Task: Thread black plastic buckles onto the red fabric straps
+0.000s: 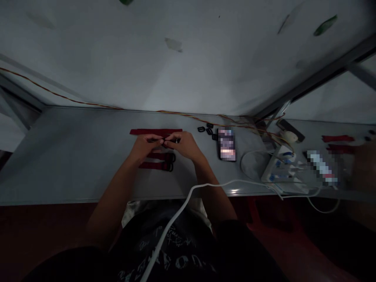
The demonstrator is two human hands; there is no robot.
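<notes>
My left hand [145, 147] and my right hand [184, 144] meet over the grey table, thumbs and fingertips pinched together. Between them is a small dark piece [165, 143], which looks like a black slider buckle at the end of a red strap; the fingers cover most of it. Just beyond my hands lie flat red straps [158, 131]. Nearer to me are two more red straps [151, 165], each with black buckles [169, 166] at its right end. Several loose black buckles [209, 131] lie to the right of my right hand.
A phone [227, 144] with a lit screen lies right of the loose buckles. Farther right stands a white power strip [279, 168] with plugs and cables. A white cable [192, 190] crosses over my right forearm. Another person's hand [364, 168], blurred, is at the right edge.
</notes>
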